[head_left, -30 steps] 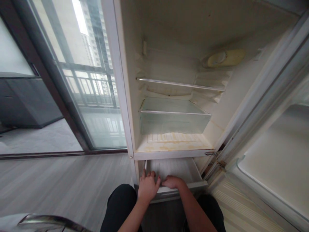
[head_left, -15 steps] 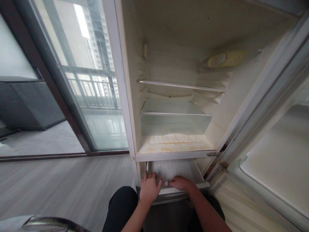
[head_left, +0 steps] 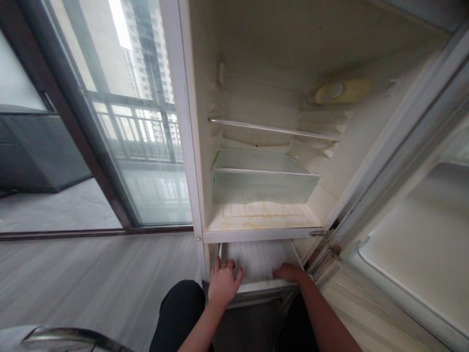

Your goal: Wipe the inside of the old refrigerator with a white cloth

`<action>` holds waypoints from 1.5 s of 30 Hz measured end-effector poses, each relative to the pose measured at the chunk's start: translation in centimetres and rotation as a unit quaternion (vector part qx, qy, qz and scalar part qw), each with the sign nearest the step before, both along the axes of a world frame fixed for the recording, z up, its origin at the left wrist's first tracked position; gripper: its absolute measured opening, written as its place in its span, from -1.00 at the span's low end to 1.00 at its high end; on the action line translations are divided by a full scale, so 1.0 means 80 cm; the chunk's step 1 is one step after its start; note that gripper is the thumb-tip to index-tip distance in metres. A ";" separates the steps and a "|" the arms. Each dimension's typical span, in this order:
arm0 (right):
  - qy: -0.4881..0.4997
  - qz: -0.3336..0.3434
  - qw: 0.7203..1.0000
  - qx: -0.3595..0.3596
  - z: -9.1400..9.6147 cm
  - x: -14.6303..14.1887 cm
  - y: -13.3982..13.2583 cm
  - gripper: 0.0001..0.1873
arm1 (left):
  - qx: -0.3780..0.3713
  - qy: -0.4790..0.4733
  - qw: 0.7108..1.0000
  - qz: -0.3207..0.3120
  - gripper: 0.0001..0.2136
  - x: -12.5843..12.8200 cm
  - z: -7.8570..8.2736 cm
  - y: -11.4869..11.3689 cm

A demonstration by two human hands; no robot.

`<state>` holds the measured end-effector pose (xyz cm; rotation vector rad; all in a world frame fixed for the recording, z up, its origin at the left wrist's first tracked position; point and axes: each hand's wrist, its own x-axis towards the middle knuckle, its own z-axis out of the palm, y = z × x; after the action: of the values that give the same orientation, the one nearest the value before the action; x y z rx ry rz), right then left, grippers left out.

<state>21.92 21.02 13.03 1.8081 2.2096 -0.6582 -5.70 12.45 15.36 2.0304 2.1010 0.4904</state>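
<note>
Below the fridge compartment a white drawer is pulled out, with a ribbed bottom. My left hand rests at the drawer's front left corner, its fingers spread and holding nothing. Over the right part of the drawer, just behind its front edge, my right hand is closed, fingers pinched together. A small pale bit seems to show at its fingertips, too blurred to name.
The fridge door stands open on the right. Above are a glass shelf, a clear crisper bin and a yellow bottle. A sliding glass door is at the left; a curved metal rim is at lower left.
My right hand has moved right along the drawer, away from my left hand. The left hand keeps its place at the drawer's corner. The view has shifted slightly.
</note>
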 end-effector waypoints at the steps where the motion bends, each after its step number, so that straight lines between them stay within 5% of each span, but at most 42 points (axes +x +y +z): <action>1: -0.002 -0.008 1.000 0.004 -0.002 -0.001 -0.001 -0.62 | -0.002 0.002 1.000 0.002 -0.65 0.000 0.001 0.000; 10: 0.007 -0.095 0.993 0.074 -0.001 -0.003 -0.014 -0.37 | 0.007 0.013 1.000 0.005 -0.64 0.001 0.000 0.000; 20: 0.087 -0.150 0.949 0.265 0.000 -0.004 -0.038 -0.50 | 0.011 0.015 1.000 0.000 -0.63 0.000 -0.004 0.001; 28: 0.120 -0.162 0.929 0.311 0.000 -0.003 -0.043 -0.55 | 0.023 0.015 1.000 -0.001 -0.63 0.000 -0.009 0.002; 45: 0.121 -0.167 0.931 0.302 0.002 -0.003 -0.044 -0.55 | 0.023 0.014 1.000 0.004 -0.65 0.000 -0.009 0.003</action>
<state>21.71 17.53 13.16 2.5665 2.4749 -0.2677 -5.71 12.68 14.66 2.0658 2.1336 0.5191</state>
